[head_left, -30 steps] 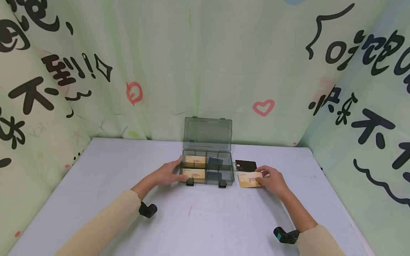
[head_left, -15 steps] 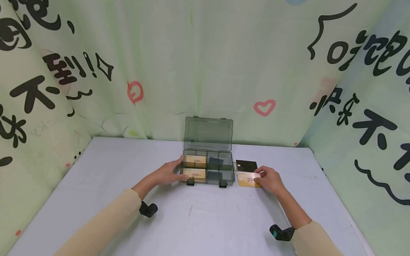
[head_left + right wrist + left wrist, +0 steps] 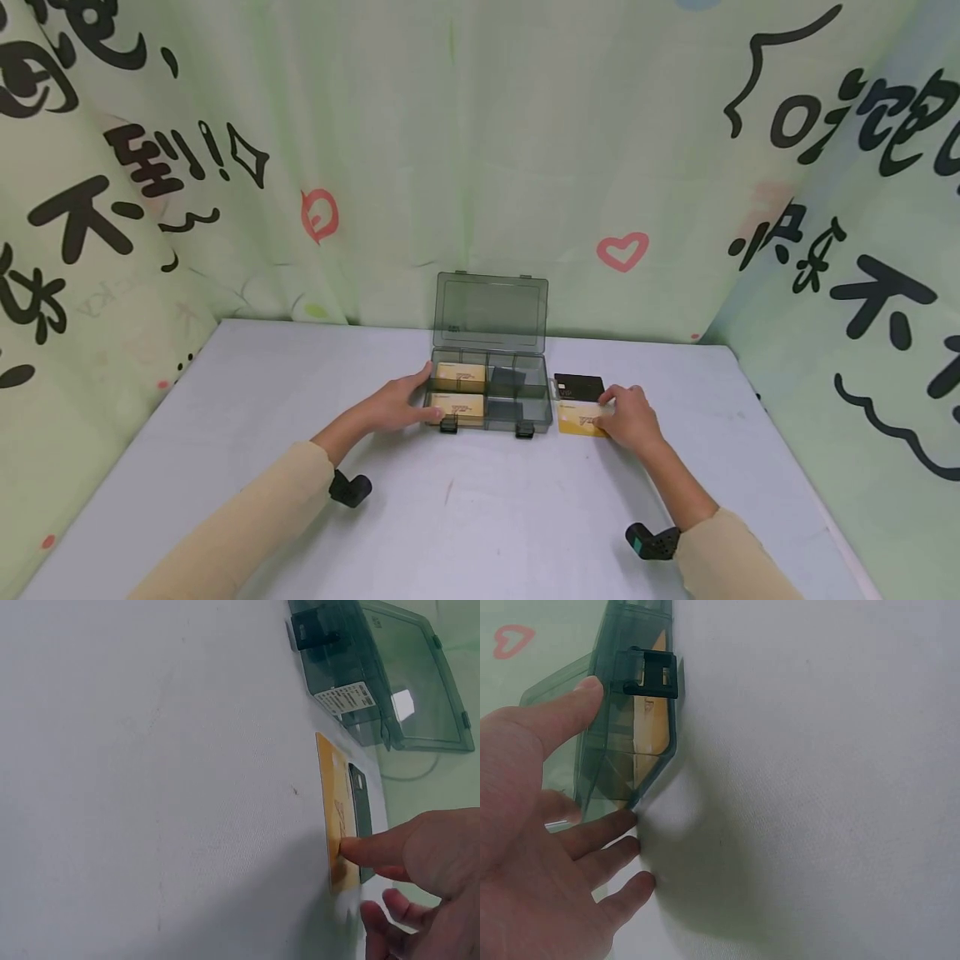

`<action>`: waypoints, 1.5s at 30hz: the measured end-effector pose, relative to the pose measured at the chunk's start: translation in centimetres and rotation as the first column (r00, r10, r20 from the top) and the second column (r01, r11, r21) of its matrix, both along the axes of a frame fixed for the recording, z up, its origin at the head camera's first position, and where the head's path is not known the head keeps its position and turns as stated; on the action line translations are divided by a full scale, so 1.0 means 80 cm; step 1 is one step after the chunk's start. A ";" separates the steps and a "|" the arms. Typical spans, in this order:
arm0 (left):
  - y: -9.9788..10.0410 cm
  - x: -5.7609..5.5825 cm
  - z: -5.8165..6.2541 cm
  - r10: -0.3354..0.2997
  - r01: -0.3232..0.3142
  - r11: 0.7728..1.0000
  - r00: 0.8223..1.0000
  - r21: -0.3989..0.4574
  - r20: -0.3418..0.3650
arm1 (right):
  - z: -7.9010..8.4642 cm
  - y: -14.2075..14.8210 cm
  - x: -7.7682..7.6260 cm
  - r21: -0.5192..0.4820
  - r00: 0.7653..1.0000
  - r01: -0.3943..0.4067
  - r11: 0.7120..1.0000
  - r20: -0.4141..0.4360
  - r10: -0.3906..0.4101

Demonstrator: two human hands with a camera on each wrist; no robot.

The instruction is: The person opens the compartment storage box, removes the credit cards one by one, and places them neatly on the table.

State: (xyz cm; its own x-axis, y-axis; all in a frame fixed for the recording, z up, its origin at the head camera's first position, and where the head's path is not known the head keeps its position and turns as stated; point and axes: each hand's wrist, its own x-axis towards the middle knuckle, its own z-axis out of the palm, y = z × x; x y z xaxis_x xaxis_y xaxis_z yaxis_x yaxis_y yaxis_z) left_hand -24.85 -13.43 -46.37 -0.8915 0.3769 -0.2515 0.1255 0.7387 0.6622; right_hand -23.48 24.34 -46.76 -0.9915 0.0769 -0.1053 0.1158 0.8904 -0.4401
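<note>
the yellow card (image 3: 579,417) lies on the table (image 3: 487,517), right of the middle and nearer the far edge, with its long axis running left to right, roughly in line with that edge. the right hand (image 3: 630,421) is at the card's right end: its thumb rests on the printed face while the index finger bends toward the long side facing the far edge, so the fingers are nearly closed and seem to pinch the card lightly; how firmly, i cannot tell. from these fingers most of the card stretches left, its free short end just beside the right wall of the grey-green box (image 3: 538,410). that is the relation i would judge to matter most, along with the black card (image 3: 577,385) just behind on the far-edge side, parallel to the yellow one; whether the two touch or overlap is unclear. the left hand (image 3: 390,406) is well away across the box, fingers fairly straight and spread, thumb against the box's near left corner and index along its left wall, holding no card. the lid (image 3: 491,312) stands raised toward the far edge, and yellow stacks (image 3: 459,406) sit in the left compartments.
</note>
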 end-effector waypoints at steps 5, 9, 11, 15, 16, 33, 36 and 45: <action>0.000 -0.001 0.000 -0.001 0.001 1.000 1.000 -0.008 -0.008 | 0.000 -0.001 0.001 0.018 1.000 0.007 1.000 -0.015 -0.007; 0.000 -0.001 0.001 -0.001 0.001 1.000 1.000 -0.014 -0.009 | -0.002 0.000 0.002 -0.040 1.000 0.010 0.999 -0.015 -0.011; 0.000 0.000 0.001 -0.001 0.000 1.000 1.000 -0.011 -0.008 | -0.003 -0.001 0.003 -0.059 1.000 0.015 0.998 -0.015 -0.016; 0.001 0.001 0.003 0.005 -0.005 1.000 1.000 -0.003 -0.004 | 0.000 -0.004 0.004 -0.079 0.999 0.020 0.997 -0.031 -0.022; 0.001 0.001 0.003 0.005 -0.005 1.000 1.000 -0.004 -0.004 | 0.000 -0.005 0.004 -0.087 0.999 0.021 0.996 -0.034 -0.024; 0.000 0.000 0.002 -0.002 0.002 1.000 1.000 -0.001 -0.016 | 0.013 -0.028 0.005 -0.270 0.995 -0.060 0.961 -0.094 0.036; 0.000 0.000 0.002 -0.002 0.002 1.000 1.000 -0.003 -0.018 | 0.015 -0.032 0.003 -0.302 0.993 -0.086 0.949 -0.102 0.057; 0.000 0.000 0.001 -0.004 0.004 1.000 1.000 0.000 -0.018 | 0.023 -0.052 0.004 -0.352 0.984 -0.146 0.924 -0.147 0.099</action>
State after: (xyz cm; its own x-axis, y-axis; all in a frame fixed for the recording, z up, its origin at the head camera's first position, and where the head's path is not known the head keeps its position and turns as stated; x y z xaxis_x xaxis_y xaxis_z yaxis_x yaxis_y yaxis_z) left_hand -24.85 -13.43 -46.26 -0.8944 0.3804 -0.2355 0.1402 0.7382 0.6599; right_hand -23.14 20.17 -44.90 -0.9976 -0.0659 0.0218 -0.0605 0.6726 -0.7375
